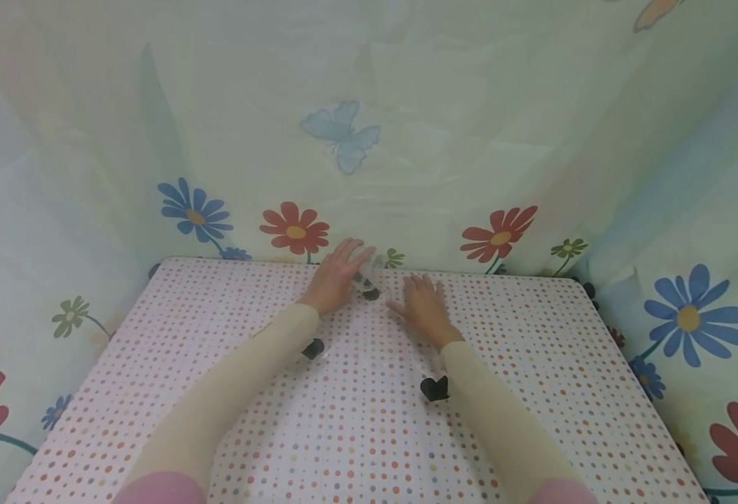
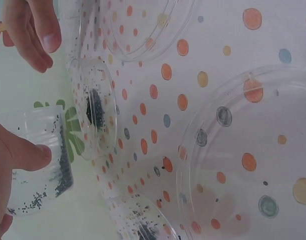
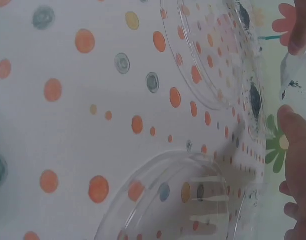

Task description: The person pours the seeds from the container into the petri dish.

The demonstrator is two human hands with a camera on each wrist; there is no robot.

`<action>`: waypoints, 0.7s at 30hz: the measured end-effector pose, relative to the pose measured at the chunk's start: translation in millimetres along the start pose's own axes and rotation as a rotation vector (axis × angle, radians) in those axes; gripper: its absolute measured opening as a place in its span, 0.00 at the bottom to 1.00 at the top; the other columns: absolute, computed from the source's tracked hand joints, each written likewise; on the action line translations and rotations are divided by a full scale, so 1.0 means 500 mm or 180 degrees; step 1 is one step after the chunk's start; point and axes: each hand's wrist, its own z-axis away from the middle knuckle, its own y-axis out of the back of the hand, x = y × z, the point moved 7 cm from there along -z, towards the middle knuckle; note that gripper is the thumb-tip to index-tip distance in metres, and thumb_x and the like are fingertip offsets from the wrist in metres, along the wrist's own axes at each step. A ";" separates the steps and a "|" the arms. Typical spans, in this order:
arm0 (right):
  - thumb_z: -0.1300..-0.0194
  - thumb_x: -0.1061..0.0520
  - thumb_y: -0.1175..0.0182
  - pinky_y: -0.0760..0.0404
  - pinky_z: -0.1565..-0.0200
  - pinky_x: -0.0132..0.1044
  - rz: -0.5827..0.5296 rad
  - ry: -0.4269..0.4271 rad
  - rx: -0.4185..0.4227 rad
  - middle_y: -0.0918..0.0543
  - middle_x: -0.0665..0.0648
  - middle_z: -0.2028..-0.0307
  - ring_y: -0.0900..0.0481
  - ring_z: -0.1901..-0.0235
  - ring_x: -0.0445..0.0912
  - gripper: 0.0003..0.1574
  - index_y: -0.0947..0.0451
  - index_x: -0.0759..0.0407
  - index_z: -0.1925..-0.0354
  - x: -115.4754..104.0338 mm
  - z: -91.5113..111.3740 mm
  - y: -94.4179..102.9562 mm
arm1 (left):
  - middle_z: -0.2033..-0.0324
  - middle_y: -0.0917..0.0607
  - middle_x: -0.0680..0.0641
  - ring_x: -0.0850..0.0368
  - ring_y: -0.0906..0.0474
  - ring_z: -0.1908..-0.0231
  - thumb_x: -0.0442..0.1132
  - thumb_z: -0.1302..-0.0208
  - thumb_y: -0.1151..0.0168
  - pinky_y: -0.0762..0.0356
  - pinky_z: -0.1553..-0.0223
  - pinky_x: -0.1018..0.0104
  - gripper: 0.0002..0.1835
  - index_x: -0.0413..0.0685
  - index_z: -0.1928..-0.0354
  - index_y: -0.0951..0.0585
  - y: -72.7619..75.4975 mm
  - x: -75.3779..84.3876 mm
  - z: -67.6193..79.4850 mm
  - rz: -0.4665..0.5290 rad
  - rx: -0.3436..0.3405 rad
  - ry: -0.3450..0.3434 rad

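My left hand (image 1: pixel 336 276) grips a clear plastic cup (image 2: pixel 40 160) near the table's back edge, its thumb across the cup's side. Small black grains lie in the tilted cup and cling to its wall. Below it, a clear round dish (image 2: pixel 79 132) bears a dark heap of the same grains (image 2: pixel 95 111). Another dish with black grains (image 2: pixel 148 231) shows at the bottom of the left wrist view. To the right, my right hand (image 1: pixel 424 308) hovers or rests near the table with loose, spread fingers, holding nothing. Whether its thumb touches the cup, I cannot tell.
Large clear round dishes or lids, one (image 2: pixel 185 150) on the right and another (image 2: pixel 124 56) at the top of the left wrist view, lie on the dotted tablecloth (image 1: pixel 356 434). A flowered curtain (image 1: pixel 432 140) hangs behind the table's back edge.
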 end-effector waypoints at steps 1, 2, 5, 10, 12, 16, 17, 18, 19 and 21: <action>0.33 0.33 0.48 0.57 0.27 0.64 -0.0021 -0.0001 -0.0006 0.40 0.67 0.29 0.50 0.26 0.64 0.49 0.43 0.64 0.29 0.003 0.001 0.001 | 0.28 0.40 0.47 0.49 0.49 0.26 0.28 0.44 0.37 0.32 0.33 0.48 0.44 0.60 0.27 0.42 0.000 0.001 0.000 0.0003 -0.0007 0.0010; 0.33 0.33 0.48 0.57 0.27 0.64 -0.0028 -0.0009 -0.0003 0.39 0.67 0.29 0.50 0.26 0.63 0.49 0.43 0.64 0.29 0.005 0.001 0.003 | 0.28 0.40 0.47 0.49 0.49 0.26 0.28 0.44 0.37 0.32 0.33 0.48 0.44 0.60 0.27 0.42 0.000 0.002 -0.001 0.0004 -0.0005 0.0014; 0.33 0.33 0.47 0.55 0.27 0.64 -0.0014 0.0012 0.0021 0.38 0.67 0.29 0.48 0.27 0.64 0.49 0.42 0.64 0.29 0.008 0.001 0.008 | 0.28 0.39 0.46 0.49 0.48 0.26 0.28 0.44 0.36 0.32 0.33 0.49 0.44 0.59 0.27 0.42 0.002 0.005 -0.001 -0.0013 -0.0001 0.0006; 0.33 0.32 0.48 0.52 0.28 0.64 0.0027 0.0004 0.0018 0.38 0.66 0.29 0.47 0.27 0.63 0.49 0.43 0.64 0.29 0.013 0.004 0.011 | 0.29 0.39 0.45 0.49 0.48 0.26 0.29 0.45 0.34 0.33 0.32 0.49 0.45 0.59 0.27 0.42 0.007 0.012 -0.002 0.0005 0.0037 -0.0025; 0.32 0.32 0.49 0.53 0.27 0.63 0.0040 -0.0026 0.0001 0.39 0.66 0.29 0.48 0.26 0.62 0.49 0.44 0.63 0.28 0.017 0.006 0.010 | 0.29 0.39 0.45 0.49 0.48 0.26 0.28 0.46 0.34 0.34 0.32 0.49 0.46 0.58 0.27 0.42 0.011 0.015 -0.004 0.0043 0.0066 -0.0036; 0.32 0.32 0.50 0.55 0.27 0.62 0.0058 -0.0076 -0.0002 0.39 0.65 0.28 0.50 0.26 0.61 0.48 0.43 0.63 0.28 0.026 0.011 0.013 | 0.29 0.39 0.45 0.49 0.48 0.27 0.28 0.46 0.34 0.34 0.31 0.51 0.46 0.58 0.27 0.43 0.017 0.021 -0.010 0.0075 0.0144 -0.0086; 0.32 0.32 0.50 0.54 0.27 0.62 0.0072 -0.0074 0.0014 0.39 0.65 0.28 0.49 0.26 0.61 0.48 0.43 0.63 0.28 0.029 0.012 0.015 | 0.29 0.38 0.44 0.50 0.47 0.27 0.28 0.46 0.34 0.34 0.32 0.51 0.46 0.57 0.27 0.43 0.018 0.023 -0.012 0.0068 0.0175 -0.0103; 0.32 0.32 0.50 0.54 0.27 0.62 0.0076 -0.0074 0.0022 0.39 0.65 0.28 0.49 0.26 0.61 0.48 0.43 0.62 0.29 0.030 0.013 0.017 | 0.30 0.38 0.44 0.50 0.47 0.27 0.29 0.46 0.33 0.33 0.32 0.51 0.46 0.57 0.27 0.43 0.019 0.024 -0.014 0.0061 0.0197 -0.0115; 0.32 0.32 0.51 0.54 0.27 0.62 0.0082 -0.0075 0.0021 0.39 0.65 0.28 0.49 0.26 0.61 0.48 0.43 0.63 0.29 0.033 0.014 0.018 | 0.30 0.38 0.45 0.50 0.46 0.27 0.29 0.46 0.33 0.32 0.33 0.51 0.46 0.57 0.27 0.43 0.020 0.026 -0.015 0.0050 0.0215 -0.0124; 0.31 0.32 0.51 0.54 0.27 0.62 0.0074 -0.0076 0.0009 0.39 0.65 0.28 0.49 0.26 0.61 0.48 0.44 0.63 0.28 0.037 0.016 0.021 | 0.30 0.38 0.45 0.50 0.45 0.28 0.30 0.47 0.32 0.31 0.33 0.52 0.46 0.57 0.27 0.42 0.022 0.029 -0.019 0.0068 0.0230 -0.0130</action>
